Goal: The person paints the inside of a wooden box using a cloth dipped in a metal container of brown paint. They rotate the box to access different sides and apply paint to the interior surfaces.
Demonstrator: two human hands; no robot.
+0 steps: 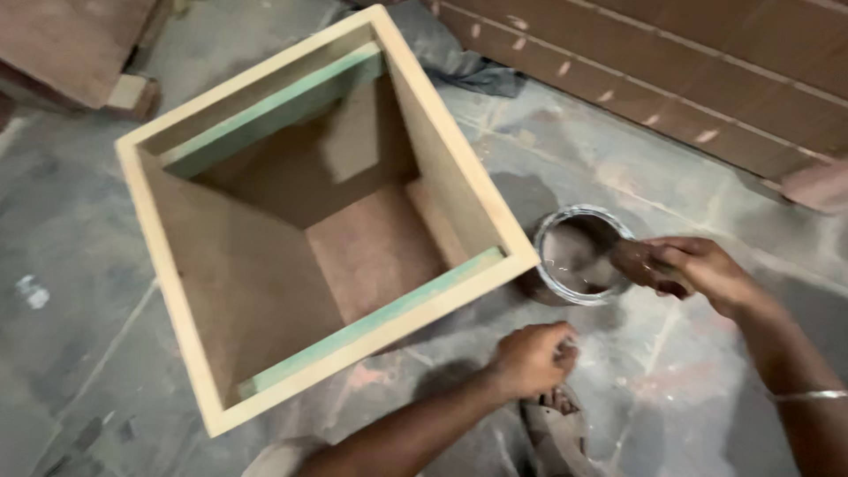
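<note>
Left hand hangs low over the grey floor, its fingers curled into a loose fist; whether anything sits inside the curl cannot be told. To its left stands a large open wooden box, pale-edged, with green strips along two inner rims and a brown inside, resting on the floor and tilted in view. Just right of the box's near corner sits a small round tin, open, with a shiny rim and dark contents. Right hand reaches to the tin's right rim, fingers pinched together at its edge; a thin bangle circles that wrist. Brown wooden panels lie along the upper right.
</note>
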